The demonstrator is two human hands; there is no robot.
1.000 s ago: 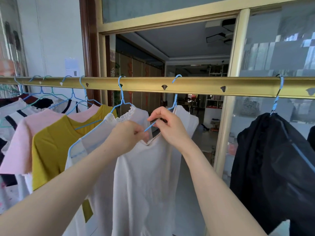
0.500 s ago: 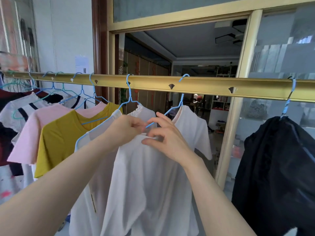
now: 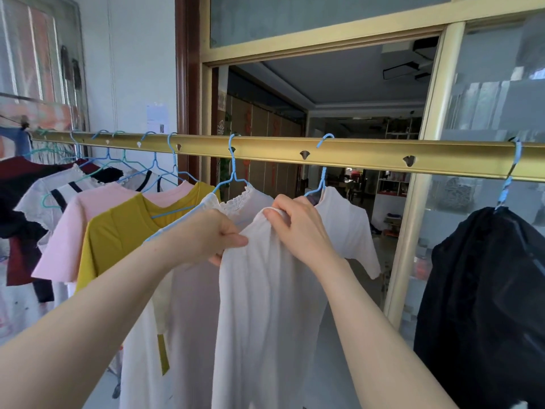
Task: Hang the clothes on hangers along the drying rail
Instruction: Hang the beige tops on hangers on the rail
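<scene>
A gold drying rail (image 3: pixel 354 153) runs across the view at head height. A white T-shirt (image 3: pixel 265 290) hangs below it on a blue wire hanger (image 3: pixel 323 175) hooked over the rail. My left hand (image 3: pixel 206 237) pinches the shirt's left shoulder fabric. My right hand (image 3: pixel 298 228) grips the fabric at the neckline, over the hanger's left arm. Left of it hang a white frilled top (image 3: pixel 244 202), a yellow shirt (image 3: pixel 118 231) and a pink shirt (image 3: pixel 79 216), each on a blue hanger.
A black garment (image 3: pixel 486 290) hangs on a blue hanger at the right end of the rail. More striped, white and dark red clothes (image 3: pixel 38 196) crowd the left end. Behind the rail stand a gold door frame post (image 3: pixel 413 202) and an open doorway.
Both hands have shifted from the hanger wire at the neck onto the white shirt's left shoulder fabric, which now covers the hanger's left arm. The camera view has shifted, so the rail sits further right in the picture.
</scene>
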